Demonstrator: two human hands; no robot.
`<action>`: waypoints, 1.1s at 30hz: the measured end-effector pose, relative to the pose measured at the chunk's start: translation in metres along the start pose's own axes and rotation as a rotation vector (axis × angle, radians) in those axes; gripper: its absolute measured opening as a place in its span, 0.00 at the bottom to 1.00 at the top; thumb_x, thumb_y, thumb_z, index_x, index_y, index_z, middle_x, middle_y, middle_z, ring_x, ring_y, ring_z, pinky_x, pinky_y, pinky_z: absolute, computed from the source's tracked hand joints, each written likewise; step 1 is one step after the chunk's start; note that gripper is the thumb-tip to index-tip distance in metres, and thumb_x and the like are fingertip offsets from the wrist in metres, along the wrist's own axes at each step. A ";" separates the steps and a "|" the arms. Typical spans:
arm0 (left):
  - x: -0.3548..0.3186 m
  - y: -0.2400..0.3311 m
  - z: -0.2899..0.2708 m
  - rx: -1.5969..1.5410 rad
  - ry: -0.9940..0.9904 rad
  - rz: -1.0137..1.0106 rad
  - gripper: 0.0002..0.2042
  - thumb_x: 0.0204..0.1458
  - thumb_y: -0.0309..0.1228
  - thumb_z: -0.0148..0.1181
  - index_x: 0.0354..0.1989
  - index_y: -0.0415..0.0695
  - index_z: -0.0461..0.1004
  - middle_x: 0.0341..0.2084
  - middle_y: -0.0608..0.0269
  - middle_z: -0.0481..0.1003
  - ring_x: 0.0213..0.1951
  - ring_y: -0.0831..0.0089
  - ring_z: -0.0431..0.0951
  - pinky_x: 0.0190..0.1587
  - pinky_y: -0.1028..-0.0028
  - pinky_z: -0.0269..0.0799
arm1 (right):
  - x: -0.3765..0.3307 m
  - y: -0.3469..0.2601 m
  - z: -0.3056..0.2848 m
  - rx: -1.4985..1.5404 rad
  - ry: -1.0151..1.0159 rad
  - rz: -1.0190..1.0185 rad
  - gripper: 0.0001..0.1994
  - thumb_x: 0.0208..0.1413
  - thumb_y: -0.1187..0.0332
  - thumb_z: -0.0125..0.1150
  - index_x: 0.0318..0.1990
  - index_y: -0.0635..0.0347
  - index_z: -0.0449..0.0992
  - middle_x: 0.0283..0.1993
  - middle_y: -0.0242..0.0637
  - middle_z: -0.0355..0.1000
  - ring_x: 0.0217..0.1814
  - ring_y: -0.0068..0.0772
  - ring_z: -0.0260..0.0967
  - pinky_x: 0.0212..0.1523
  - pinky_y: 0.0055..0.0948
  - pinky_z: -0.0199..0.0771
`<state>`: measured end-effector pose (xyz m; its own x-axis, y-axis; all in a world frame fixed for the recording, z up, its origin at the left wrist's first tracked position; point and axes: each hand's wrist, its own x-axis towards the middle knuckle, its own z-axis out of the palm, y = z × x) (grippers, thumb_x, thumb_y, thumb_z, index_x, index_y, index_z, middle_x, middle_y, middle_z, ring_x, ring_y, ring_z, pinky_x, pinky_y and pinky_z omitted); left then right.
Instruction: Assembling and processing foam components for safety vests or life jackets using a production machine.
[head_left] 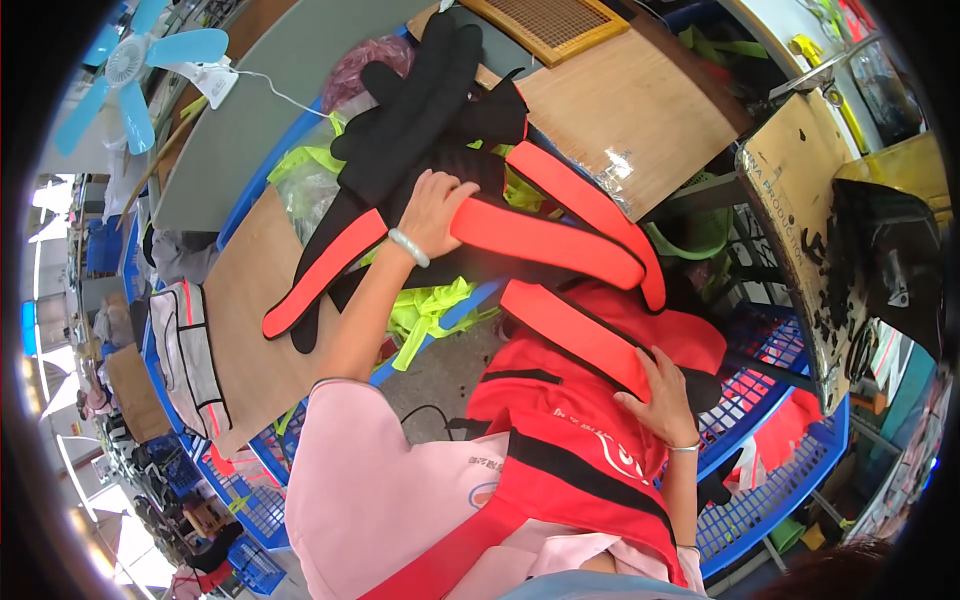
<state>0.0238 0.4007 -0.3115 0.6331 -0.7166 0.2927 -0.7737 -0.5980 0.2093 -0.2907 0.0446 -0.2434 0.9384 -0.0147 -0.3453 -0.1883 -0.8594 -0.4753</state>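
The left hand [432, 212] lies flat on a pile of black cloth pieces [420, 120] that sit on a brown wooden board [250, 300]. Its fingers are spread out and press down on the black cloth, just where a bright red strip [545, 243] begins. The hand is open and does not close around anything. A pale bangle [408, 247] sits on that wrist, and the arm has a pink sleeve [350, 480]. The red strip runs away from the left hand toward the right, and another red strip [325, 272] runs down and to the left of it. The right hand [665, 395] rests lower down, on the person's lap side. It presses on a red and black garment [570, 440], and its fingers lie on the end of a third red strip [575, 338]. I cannot tell if this hand is gripping the cloth or only lying on it. The two hands are well apart, with the long red strips between them. Some bright yellow-green cloth [430, 305] peeks out under the black pile. A blue plastic basket [780, 470] stands behind the right hand. A light blue fan [130, 65] is far off at the top left.
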 end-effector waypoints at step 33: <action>0.218 0.385 -0.077 -1.415 -0.782 0.152 0.07 0.61 0.28 0.57 0.40 0.36 0.75 0.24 0.68 0.74 0.22 0.83 0.74 0.26 0.83 0.69 | -0.093 0.014 -0.173 0.215 0.966 0.103 0.07 0.54 0.68 0.63 0.37 0.61 0.77 0.32 0.43 0.75 0.33 0.45 0.74 0.33 0.34 0.72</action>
<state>-0.1382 0.0425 -0.0950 0.0686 -0.9969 -0.0382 0.0493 -0.0349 0.9982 -0.3307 -0.0542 -0.0779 0.7299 -0.5757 0.3684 -0.2408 -0.7211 -0.6496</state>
